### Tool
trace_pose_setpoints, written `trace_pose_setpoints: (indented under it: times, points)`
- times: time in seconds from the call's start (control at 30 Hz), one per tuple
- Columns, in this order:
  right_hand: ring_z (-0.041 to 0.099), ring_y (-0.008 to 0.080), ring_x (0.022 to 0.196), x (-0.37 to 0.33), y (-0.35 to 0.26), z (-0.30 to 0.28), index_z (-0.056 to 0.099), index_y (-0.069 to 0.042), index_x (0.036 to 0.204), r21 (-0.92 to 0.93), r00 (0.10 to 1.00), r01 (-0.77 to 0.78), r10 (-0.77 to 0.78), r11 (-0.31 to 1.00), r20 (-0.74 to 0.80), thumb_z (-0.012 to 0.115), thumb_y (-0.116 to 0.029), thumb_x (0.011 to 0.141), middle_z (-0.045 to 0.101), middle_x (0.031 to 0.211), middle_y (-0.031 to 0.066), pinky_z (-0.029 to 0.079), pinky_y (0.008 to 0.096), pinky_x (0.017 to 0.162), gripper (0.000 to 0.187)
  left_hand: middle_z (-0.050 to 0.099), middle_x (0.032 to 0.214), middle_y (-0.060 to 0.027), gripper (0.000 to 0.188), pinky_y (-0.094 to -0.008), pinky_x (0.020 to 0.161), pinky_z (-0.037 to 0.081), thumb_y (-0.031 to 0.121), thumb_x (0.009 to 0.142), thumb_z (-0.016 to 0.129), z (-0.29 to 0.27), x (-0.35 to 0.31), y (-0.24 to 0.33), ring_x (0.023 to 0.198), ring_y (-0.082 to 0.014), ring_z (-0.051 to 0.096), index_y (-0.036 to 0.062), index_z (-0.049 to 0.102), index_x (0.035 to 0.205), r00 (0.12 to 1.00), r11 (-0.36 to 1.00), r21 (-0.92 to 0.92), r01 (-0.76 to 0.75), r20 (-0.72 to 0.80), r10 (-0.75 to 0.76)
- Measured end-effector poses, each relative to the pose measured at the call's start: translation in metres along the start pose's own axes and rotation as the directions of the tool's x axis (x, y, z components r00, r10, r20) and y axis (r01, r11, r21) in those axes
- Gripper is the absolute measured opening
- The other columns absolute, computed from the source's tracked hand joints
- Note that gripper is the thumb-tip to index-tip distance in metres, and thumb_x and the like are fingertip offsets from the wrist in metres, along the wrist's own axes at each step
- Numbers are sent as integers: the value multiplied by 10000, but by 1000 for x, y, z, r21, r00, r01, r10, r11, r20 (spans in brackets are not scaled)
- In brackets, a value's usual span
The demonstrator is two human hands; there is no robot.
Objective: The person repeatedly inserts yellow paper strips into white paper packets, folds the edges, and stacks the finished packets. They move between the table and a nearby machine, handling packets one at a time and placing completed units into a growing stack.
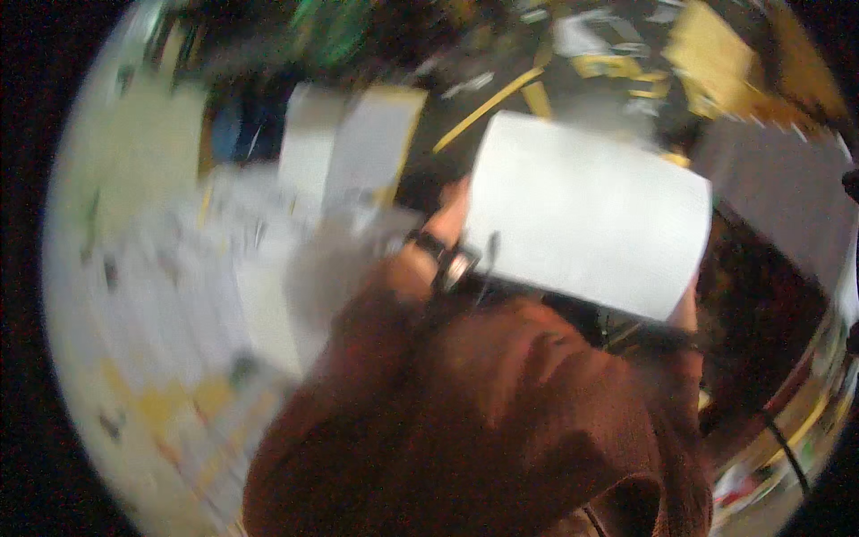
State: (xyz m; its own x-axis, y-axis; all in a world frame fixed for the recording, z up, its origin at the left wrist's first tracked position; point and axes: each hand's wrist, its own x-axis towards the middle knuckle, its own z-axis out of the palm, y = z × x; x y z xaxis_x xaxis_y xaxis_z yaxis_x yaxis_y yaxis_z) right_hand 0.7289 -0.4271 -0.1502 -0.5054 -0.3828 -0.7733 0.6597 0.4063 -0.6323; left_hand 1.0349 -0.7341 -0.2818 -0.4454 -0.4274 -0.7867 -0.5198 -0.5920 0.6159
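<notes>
One white sheet (586, 215) fills the middle of my head view, held up in front of the chest between both hands, and from that I judge the work to be partway: the taking-up looks done, while letting go of the sheet is not yet done. How much is left beyond that I cannot read from here, and I cannot tell whether it is a single sheet or several together. My left hand (452, 215), with a dark watch (458, 267) at its wrist, grasps the left edge; its fingers go out of sight at the sheet, so I cannot say exactly how far they are curled. My right hand (687, 309) shows only as a narrow strip at the lower right edge, and I take it to be grasping there too, its fingers hidden behind the sheet. Neither hand looks released. To the left I see many papers (161, 295) spread out, badly blurred, with two pale panels (309, 148) beyond them. Past the far edge of the sheet a yellow strip (490, 107) lies on dark ground, and a grey panel (778, 188) sits to the right, well apart from the left hand.
</notes>
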Motion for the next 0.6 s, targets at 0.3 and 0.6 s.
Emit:
trace_pose_setpoints:
  times: [0.3, 0.6]
  points:
    - [618, 174, 700, -113, -47, -203, 607, 53, 1006, 268, 894, 303, -176, 915, -411, 486, -282, 908, 647, 871, 114, 493, 278, 583, 370, 566, 1110, -128, 505, -351, 803, 474, 403, 941, 337, 231, -55, 177, 964, -232, 570, 5, 438, 1236, 909, 960, 251, -127, 418, 11]
    - [620, 213, 796, -237, -103, -347, 551, 52, 1106, 400, 727, 624, -311, 671, -612, 474, -336, 903, 610, 1006, 170, 494, 300, 627, 445, 583, 1069, -134, 471, -346, 761, 502, 368, 941, 363, 522, -147, 345, 934, -226, 589, -7, 460, 1209, 547, 859, 230, -457, 834, 68]
